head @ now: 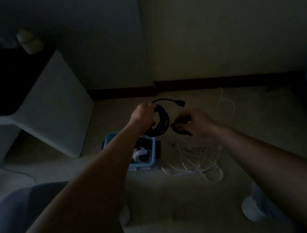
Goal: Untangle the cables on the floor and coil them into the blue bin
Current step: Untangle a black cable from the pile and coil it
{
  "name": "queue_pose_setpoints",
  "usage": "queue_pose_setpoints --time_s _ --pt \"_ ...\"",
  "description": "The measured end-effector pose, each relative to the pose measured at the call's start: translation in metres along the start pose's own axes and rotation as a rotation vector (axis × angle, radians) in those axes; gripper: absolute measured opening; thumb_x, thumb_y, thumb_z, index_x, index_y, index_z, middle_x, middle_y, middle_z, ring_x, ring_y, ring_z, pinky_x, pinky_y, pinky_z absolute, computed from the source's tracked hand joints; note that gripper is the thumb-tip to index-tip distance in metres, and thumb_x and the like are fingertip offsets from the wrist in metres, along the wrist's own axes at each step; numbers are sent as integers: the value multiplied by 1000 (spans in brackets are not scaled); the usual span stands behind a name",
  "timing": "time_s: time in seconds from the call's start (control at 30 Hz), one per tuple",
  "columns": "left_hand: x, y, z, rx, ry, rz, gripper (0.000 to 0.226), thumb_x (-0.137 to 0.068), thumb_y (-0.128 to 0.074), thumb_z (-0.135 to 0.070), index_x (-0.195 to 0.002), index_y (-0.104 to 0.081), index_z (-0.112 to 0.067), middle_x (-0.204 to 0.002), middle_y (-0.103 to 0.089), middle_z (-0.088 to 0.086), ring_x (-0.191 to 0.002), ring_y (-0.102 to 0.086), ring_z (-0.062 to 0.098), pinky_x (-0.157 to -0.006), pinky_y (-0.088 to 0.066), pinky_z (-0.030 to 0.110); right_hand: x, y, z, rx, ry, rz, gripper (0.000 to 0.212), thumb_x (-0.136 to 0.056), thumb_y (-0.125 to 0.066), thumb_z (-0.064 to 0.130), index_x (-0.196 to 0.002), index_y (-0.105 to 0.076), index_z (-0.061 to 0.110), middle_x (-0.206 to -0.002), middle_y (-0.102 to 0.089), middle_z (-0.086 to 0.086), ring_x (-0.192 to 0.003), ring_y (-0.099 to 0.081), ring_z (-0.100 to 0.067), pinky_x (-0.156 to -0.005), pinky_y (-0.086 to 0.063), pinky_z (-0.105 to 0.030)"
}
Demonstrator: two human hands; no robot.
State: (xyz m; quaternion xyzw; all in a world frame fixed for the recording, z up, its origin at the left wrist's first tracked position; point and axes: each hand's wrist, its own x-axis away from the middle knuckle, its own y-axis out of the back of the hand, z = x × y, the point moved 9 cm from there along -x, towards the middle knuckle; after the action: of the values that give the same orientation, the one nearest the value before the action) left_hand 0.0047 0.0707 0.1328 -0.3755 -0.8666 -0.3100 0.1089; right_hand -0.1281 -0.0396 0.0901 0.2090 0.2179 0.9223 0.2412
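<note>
White cables (197,158) tangled on floor, just right of blue bin (143,166) | white coil (139,153) inside bin | right hand (197,122) pinches loose end (179,130) of black cable (162,122) | left hand (143,116) grips its coil above bin.

A cable (139,153) lies in the bin (154,155). Above its far end the left hand (144,117) holds a coil (165,122), the right hand (198,121) a cable end (181,132) beside it. Loose cables (199,159) lie on the floor (184,203) (just right of the bin).
</note>
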Motion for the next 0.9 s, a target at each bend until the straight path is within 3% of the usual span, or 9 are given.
queue_pose_setpoints --time_s 0.17,0.27,0.37,0.47,0.53,0.63,0.7,0.8,0.9 --pt "22 28 -65 147 -137 -25 26 -104 -42 -31 -109 -61 -13 -88 -59 6 -61 -57 14 -58 -46 26 15 64 76 32 143 -98 5 -94 -68 25 -94 -64 22 -85 -64 5 -62 -56 -2 -50 -41 -18" --pt "31 41 -85 242 -179 -96 36 -103 -41 -45 -100 -65 -17 -92 -65 9 -71 -61 19 -67 -50 31 27 86 109 21 195 -116 12 -92 -71 23 -87 -61 26 -79 -62 6 -53 -57 -4 -45 -43 -20" --pt "39 53 -99 272 -193 -202 51 -98 -44 -57 -93 -69 -12 -88 -69 11 -84 -68 26 -83 -56 41 38 98 130 -42 252 -114 14 -90 -72 18 -84 -61 25 -74 -62 3 -56 -57 -13 -45 -46 -25" --pt "41 55 -101 376 -204 -251 54 -91 -56 -59 -91 -72 -8 -91 -74 16 -86 -72 31 -85 -59 47 42 103 135 -111 267 -124 12 -88 -74 17 -85 -64 23 -74 -65 3 -57 -59 -10 -47 -47 -26" --pt "40 50 -94 460 -169 -231 41 -89 -62 -55 -85 -71 -15 -90 -74 13 -85 -73 29 -84 -60 44 42 100 135 -164 256 -124 10 -88 -74 18 -85 -65 20 -74 -67 1 -59 -61 -10 -50 -49 -27" --pt "33 40 -78 561 -65 -191 31 -89 -65 -47 -83 -69 -17 -86 -73 8 -73 -66 21 -70 -55 31 39 90 132 -224 188 -81 8 -89 -73 21 -87 -66 18 -76 -68 0 -66 -64 -13 -56 -52 -29" --pt "28 37 -70 611 -6 -195 30 -87 -66 -45 -83 -70 -16 -85 -73 8 -72 -66 21 -69 -56 32 36 79 133 -259 140 36 7 -89 -72 21 -89 -66 18 -79 -68 -2 -70 -64 -16 -57 -52 -28" --pt "22 38 -67 629 17 -223 32 -85 -68 -47 -82 -71 -15 -83 -72 8 -77 -67 25 -72 -58 37 34 76 146 -440 170 164 4 -93 -66 16 -97 -65 16 -75 -68 -3 -60 -60 -15 -52 -51 -26" --pt "16 35 -70 630 0 -222 34 -85 -67 -47 -82 -71 -13 -73 -66 5 -66 -58 19 -63 -48 28 19 91 144 -607 182 70 25 -97 -60 8 -119 -60 20 -71 -69 -5 -57 -60 -15 -51 -50 -26"
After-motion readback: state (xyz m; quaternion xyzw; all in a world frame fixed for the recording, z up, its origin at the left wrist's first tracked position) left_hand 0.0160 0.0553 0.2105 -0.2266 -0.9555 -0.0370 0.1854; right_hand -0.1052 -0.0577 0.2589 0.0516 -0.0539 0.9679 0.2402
